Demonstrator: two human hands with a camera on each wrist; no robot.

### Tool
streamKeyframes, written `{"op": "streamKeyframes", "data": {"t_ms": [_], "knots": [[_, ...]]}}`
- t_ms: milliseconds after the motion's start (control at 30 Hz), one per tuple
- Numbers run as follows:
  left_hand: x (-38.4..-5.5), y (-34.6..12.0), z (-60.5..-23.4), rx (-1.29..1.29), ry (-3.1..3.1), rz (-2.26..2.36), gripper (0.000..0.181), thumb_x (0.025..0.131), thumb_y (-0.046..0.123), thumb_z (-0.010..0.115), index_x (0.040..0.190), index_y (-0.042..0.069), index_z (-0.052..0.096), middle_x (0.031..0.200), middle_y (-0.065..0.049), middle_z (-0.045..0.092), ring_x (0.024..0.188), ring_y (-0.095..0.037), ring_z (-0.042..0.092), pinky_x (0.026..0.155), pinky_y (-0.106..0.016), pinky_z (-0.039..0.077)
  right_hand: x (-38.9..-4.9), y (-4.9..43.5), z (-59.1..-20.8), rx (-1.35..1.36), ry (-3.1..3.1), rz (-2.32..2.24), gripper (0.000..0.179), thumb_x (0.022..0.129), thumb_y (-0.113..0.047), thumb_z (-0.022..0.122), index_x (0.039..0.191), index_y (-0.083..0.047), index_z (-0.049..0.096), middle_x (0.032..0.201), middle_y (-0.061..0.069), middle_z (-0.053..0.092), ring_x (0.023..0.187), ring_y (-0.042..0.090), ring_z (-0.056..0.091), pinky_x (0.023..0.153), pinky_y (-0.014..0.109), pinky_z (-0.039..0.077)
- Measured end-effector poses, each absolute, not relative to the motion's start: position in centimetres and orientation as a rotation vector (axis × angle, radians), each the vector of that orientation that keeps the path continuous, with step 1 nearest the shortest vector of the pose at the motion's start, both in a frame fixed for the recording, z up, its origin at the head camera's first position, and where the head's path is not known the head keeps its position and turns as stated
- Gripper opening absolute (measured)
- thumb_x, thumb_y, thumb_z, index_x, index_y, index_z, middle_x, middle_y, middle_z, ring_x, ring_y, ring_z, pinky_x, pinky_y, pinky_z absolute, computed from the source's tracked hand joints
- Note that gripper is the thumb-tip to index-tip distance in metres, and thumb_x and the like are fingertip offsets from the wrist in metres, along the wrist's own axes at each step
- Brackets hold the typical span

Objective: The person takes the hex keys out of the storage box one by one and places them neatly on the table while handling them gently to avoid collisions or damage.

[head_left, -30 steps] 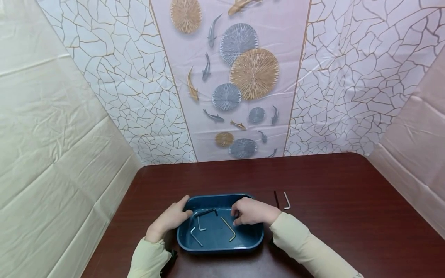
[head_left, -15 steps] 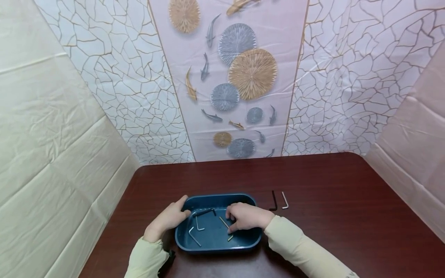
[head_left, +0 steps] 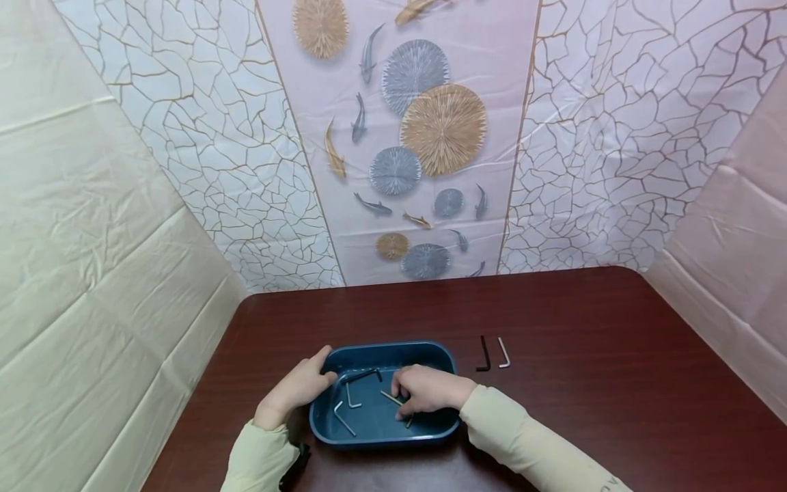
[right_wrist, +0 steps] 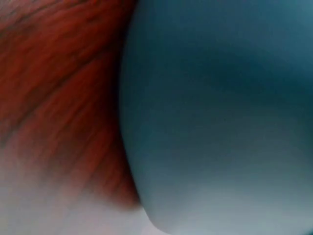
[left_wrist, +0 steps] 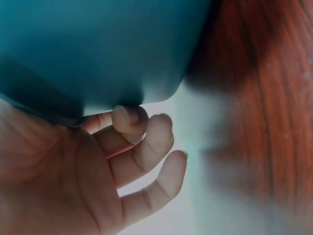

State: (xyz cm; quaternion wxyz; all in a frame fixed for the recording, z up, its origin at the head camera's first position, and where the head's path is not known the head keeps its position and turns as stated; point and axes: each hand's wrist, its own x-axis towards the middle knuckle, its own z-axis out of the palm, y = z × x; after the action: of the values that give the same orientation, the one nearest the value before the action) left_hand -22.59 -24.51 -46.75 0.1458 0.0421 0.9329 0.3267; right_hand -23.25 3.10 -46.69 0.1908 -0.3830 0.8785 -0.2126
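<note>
A blue tray [head_left: 384, 443] stands on the table. My left hand [head_left: 301, 384] grips its left end, thumb over the rim; in the left wrist view the curled fingers [left_wrist: 146, 147] are against the outer wall. Inside the tray, my right hand [head_left: 433, 388] pinches a brass-coloured Allen key [head_left: 389, 395] that still lies low, partly hidden by the fingers. Two silver Allen keys, one upper [head_left: 351, 396] and one lower [head_left: 345, 419], and dark Allen keys [head_left: 359, 375] lie in the left half. The right wrist view shows only the tray's outer wall [right_wrist: 210, 122] and tabletop.
On the dark red table [head_left: 565, 328], right of the tray, a black Allen key [head_left: 487, 355] and a silver Allen key [head_left: 504, 353] lie side by side. Patterned cloth walls [head_left: 430, 205] enclose the table at the back and sides.
My right hand has moved left and down inside the tray onto the brass Allen key, which has turned slightly under the fingers. My left hand keeps its hold on the tray.
</note>
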Motion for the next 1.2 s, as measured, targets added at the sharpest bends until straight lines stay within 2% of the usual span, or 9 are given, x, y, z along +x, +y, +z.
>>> {"op": "streamKeyframes", "data": {"t_ms": [300, 667, 1200], "knots": [[-22.51, -24.61, -46.69, 0.113, 2.677, 0.96, 0.067, 0.1, 0.017, 0.055, 0.158, -0.001, 0.025, 0.151, -0.024, 0.044, 0.131, -0.036, 0.05, 0.105, -0.059, 0.041, -23.06, 2.98, -46.54, -1.082, 2.453, -0.666, 0.01, 0.091, -0.019, 0.076, 0.089, -0.017, 0.067, 0.074, -0.012, 0.057, 0.065, 0.002, 0.052, 0.063, 0.021, 0.046], [-22.45, -24.45, -46.7, 0.125, 2.687, 0.947, 0.067, 0.1, 0.016, 0.055, 0.157, -0.002, 0.026, 0.152, -0.025, 0.043, 0.132, -0.039, 0.049, 0.105, -0.06, 0.041, -22.72, 3.08, -46.43, -1.09, 2.429, -0.681, 0.011, 0.093, -0.017, 0.073, 0.083, -0.019, 0.07, 0.069, -0.014, 0.059, 0.059, 0.002, 0.054, 0.059, 0.02, 0.046], [-22.35, -24.41, -46.87, 0.096, 2.675, 0.971, 0.068, 0.1, 0.018, 0.055, 0.158, -0.001, 0.025, 0.153, -0.024, 0.041, 0.134, -0.04, 0.047, 0.105, -0.061, 0.04, -22.55, 3.24, -46.45, -1.19, 2.394, -0.643, 0.018, 0.094, -0.01, 0.067, 0.078, -0.018, 0.065, 0.063, -0.011, 0.053, 0.056, 0.003, 0.045, 0.06, 0.019, 0.041]]}}
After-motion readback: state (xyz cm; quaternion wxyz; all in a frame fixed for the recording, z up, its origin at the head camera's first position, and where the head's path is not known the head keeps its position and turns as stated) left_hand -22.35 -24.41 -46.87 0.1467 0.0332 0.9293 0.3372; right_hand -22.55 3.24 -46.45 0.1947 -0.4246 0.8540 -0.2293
